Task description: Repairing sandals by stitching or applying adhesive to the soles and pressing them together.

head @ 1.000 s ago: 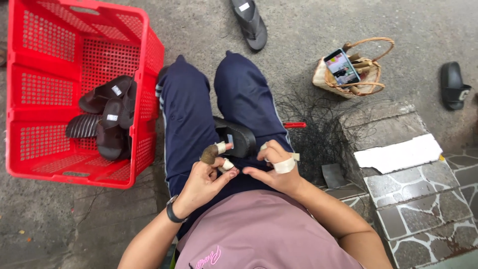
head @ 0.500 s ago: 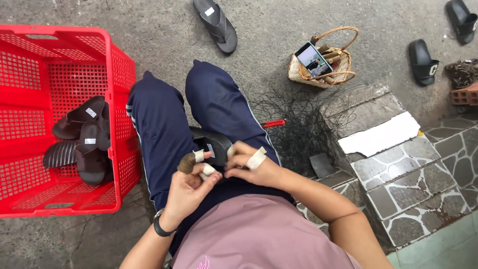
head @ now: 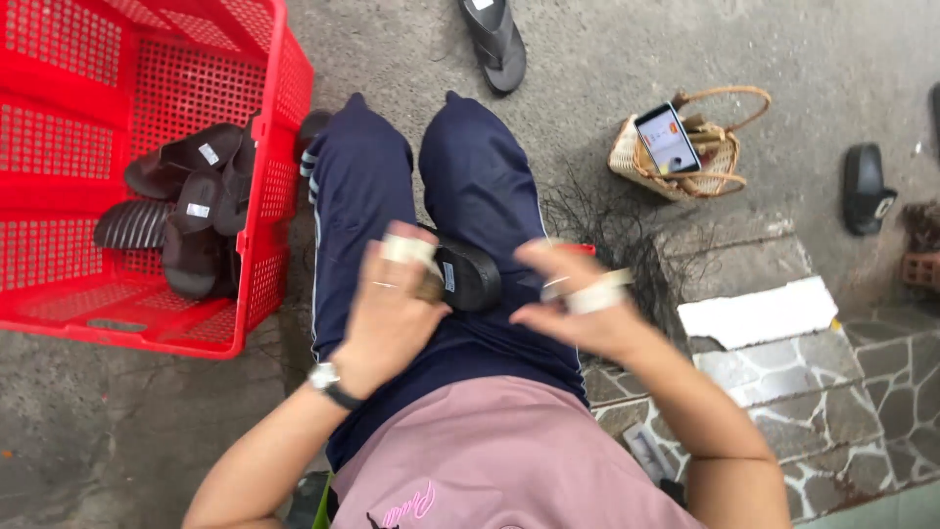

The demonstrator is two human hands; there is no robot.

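A black slide sandal [head: 470,276] lies across my lap on the dark blue trousers [head: 357,196]. My left hand [head: 390,312] is just left of it, back up, with white tape on a fingertip and a watch at the wrist. A small brown piece [head: 431,290] shows at its thumb side, against the sandal's edge. My right hand [head: 578,306] hovers to the right of the sandal, blurred, fingers spread, with white tape on them and nothing in it.
A red plastic crate [head: 264,196] at my left holds several black sandals [head: 191,211]. A woven basket [head: 685,157] with a lit phone [head: 669,138] stands at the right. Loose sandals [head: 494,39] lie on the concrete. Stone paving [head: 783,382] and a white sheet [head: 759,312] are at right.
Both hands have come apart from working together on the sandal; the right hand has swung out to the right. The view has shifted back toward the right.
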